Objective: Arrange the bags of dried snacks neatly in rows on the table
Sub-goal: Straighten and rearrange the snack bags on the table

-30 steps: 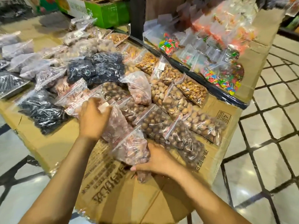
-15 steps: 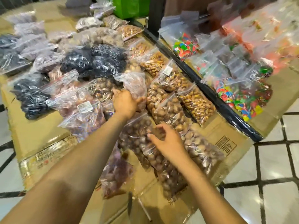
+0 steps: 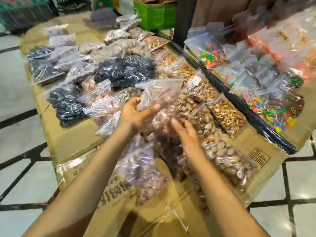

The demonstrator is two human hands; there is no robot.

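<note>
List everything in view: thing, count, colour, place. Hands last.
lifted bag: one, clear with pinkish-brown snacks, held above the middle rows
black snack bags: several, centre and left
brown nut bags: a row, along the right edge
pinkish snack bags: several, near edge
pale grey bags: several, far left
candy bags: many, multicoloured, next table at right
cardboard: tan, covering the table
green box: one, far end
left hand: gripping the lifted bag
right hand: open, beside that bag, blurred

Left hand (image 3: 135,112) gripping (fingers curled), right hand (image 3: 186,134) open, blurred
</note>
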